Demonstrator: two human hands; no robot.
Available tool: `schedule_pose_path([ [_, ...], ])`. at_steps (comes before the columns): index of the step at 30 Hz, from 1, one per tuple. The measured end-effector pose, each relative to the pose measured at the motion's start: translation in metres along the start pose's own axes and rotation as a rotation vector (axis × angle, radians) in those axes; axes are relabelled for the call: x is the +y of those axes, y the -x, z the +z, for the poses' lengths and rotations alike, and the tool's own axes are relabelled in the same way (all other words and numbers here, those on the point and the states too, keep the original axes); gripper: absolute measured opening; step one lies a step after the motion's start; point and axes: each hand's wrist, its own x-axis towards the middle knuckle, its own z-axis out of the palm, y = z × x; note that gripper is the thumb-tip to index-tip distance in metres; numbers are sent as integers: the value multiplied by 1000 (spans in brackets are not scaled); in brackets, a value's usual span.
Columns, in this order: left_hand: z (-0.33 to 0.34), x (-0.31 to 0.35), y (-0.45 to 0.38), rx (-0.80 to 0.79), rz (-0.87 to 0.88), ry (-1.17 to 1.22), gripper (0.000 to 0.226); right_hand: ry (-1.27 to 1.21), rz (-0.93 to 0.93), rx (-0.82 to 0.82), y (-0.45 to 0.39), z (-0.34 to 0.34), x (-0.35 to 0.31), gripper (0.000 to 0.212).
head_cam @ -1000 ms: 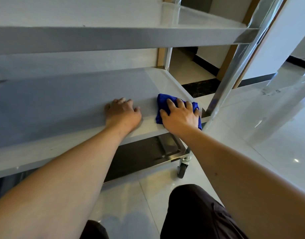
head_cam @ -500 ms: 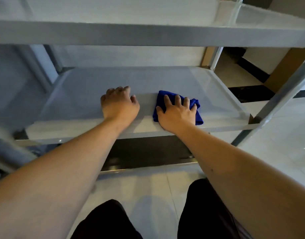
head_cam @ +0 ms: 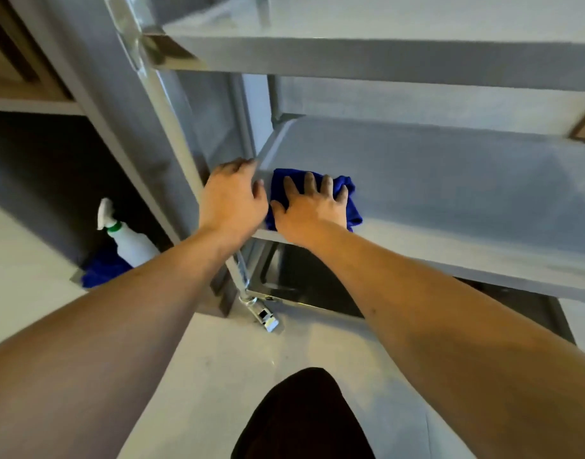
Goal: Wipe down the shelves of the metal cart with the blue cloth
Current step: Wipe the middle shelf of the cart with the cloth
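The metal cart's middle shelf (head_cam: 450, 193) stretches right from its left end, with the top shelf (head_cam: 384, 58) above it. A folded blue cloth (head_cam: 352, 213) lies at the shelf's front left corner. My right hand (head_cam: 309, 210) presses flat on the cloth with fingers spread. My left hand (head_cam: 233, 200) rests on the shelf's left end rim beside the corner post (head_cam: 172, 134), its fingers curled over the edge. The two hands almost touch.
A white spray bottle (head_cam: 132, 241) with a green collar stands on the floor to the left, beside another blue cloth (head_cam: 102, 271). The cart's dark bottom shelf (head_cam: 304, 286) and a caster (head_cam: 266, 318) sit below. My dark-trousered knee (head_cam: 301, 419) is low in view.
Both hands slid left along the middle shelf, carrying the cloth from the right end to the left corner. My view swung left, bringing the spray bottle into sight.
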Motion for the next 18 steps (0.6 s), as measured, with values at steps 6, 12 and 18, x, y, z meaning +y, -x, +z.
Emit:
schedule_pose_path([
  [6, -3, -6, 6, 5, 8, 25, 37, -8, -41, 15, -10, 3, -14, 59],
  [12, 20, 29, 9, -77, 88, 13, 37, -65, -19, 66, 2, -1, 38, 53],
  [18, 52, 106, 3, -179, 188, 29, 45, -40, 169, 104, 41, -17, 148, 54],
])
